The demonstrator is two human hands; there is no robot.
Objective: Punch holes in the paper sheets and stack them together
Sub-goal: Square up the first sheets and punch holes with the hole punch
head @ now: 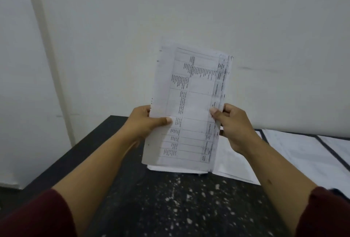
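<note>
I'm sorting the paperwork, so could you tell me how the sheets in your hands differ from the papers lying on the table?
The held sheets stand upright, gripped by the left hand and right hand; the papers on the table lie flat, untouched. The held sheets show a printed table; the flat ones look largely blank. Both are white.

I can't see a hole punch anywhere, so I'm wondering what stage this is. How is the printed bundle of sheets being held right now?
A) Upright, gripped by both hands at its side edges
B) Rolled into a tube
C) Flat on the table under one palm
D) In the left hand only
A: the left hand and right hand each pinch a side edge of the paper sheets, which stand upright above the dark table.
</note>
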